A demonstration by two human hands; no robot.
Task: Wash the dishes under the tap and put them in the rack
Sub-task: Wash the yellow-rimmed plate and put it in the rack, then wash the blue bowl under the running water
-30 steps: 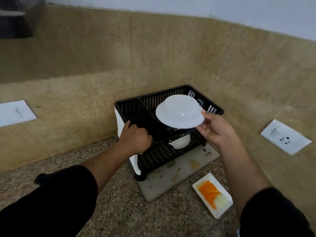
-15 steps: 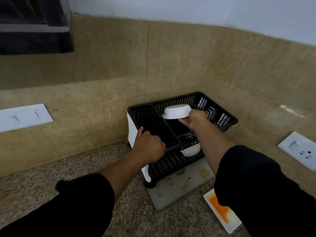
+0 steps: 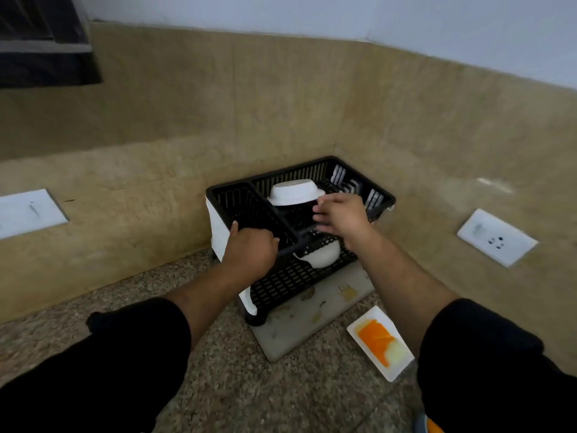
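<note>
since half a second back, the right hand (image 3: 338, 214) has let go of the white bowl (image 3: 296, 192) and drawn a little toward the person; its fingers are spread and loose, just beside the bowl's rim but no longer touching it, holding nothing. the bowl now sits upside down in the upper tier of the black dish rack (image 3: 382, 198), in the larger right compartment, probably inverted so water runs off through the slats. the left hand (image 3: 251, 253) is closed over the near rim of the rack's left compartment, likely bracing the rack so it does not slide on the counter (image 3: 218, 385) while the dish goes in. a second white bowl (image 3: 323, 256) rests on the lower tier, also turned down. the rack stands on a pale drip mat (image 3: 299, 326) in the tiled corner, which would catch the drainage. a small white dish with an orange sponge (image 3: 374, 337) lies on the counter to the right, apart from the mat.
</note>
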